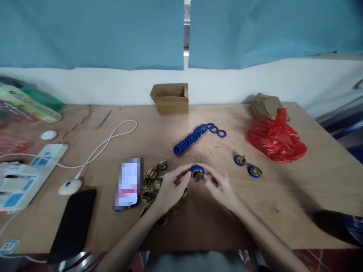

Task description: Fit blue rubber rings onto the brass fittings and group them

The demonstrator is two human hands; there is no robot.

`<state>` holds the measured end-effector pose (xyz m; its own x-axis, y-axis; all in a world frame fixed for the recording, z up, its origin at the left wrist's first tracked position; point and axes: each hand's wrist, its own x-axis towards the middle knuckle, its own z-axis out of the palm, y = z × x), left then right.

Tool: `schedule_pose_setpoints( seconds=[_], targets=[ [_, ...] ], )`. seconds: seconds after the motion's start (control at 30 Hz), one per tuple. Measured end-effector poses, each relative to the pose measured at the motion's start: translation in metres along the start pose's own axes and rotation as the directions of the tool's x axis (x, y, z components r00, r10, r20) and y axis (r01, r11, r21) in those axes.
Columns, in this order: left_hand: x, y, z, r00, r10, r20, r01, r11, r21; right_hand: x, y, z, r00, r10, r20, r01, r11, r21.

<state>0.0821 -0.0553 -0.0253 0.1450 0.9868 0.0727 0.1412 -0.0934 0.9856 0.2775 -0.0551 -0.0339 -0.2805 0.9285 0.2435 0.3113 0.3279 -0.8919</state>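
Observation:
Between my two hands is a round brass fitting with a blue ring (197,173) around its rim. My left hand (174,187) pinches it from the left and my right hand (219,187) from the right, fingertips closed on its edge. Several loose brass fittings (153,173) lie beside and partly under my left hand, some hidden by it. Past my hands a row of blue rings (188,140) leans in a line across the table. Two brass fittings with blue rings sit on the right, one nearer (255,171) and one farther (239,160).
Thin wire rings (208,144) lie by the blue rings. A cardboard box (171,101) stands at the back, a red plastic bag (278,138) at the right. On the left are a lit phone (128,183), a black phone (73,223), a white cable (106,141) and a power strip (35,177).

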Motion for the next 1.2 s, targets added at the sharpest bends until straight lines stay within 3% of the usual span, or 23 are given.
schedule_pose_setpoints(
  seconds=[0.2,0.37,0.67,0.93,1.2],
  targets=[
    [-0.002,0.002,-0.001,1.000,0.002,-0.012,-0.002,0.999,0.040,0.004,-0.002,-0.003,0.997,-0.070,0.013,0.070,0.996,-0.050],
    [-0.001,0.002,-0.003,1.000,-0.013,0.003,0.013,0.997,0.082,0.004,-0.001,-0.003,0.999,-0.017,0.034,0.018,0.999,-0.027],
    [-0.004,0.001,-0.005,0.999,-0.046,0.022,0.044,0.996,0.080,0.004,-0.003,0.000,0.989,0.062,0.133,-0.086,0.980,0.178],
    [-0.003,0.004,-0.002,0.991,-0.070,0.112,0.075,0.996,-0.042,0.007,-0.004,0.002,0.989,0.137,0.048,-0.145,0.901,0.409],
    [-0.005,0.007,0.001,0.992,-0.064,0.112,0.062,0.998,0.015,0.006,-0.007,0.003,0.988,0.124,0.090,-0.149,0.904,0.401]
  ],
)
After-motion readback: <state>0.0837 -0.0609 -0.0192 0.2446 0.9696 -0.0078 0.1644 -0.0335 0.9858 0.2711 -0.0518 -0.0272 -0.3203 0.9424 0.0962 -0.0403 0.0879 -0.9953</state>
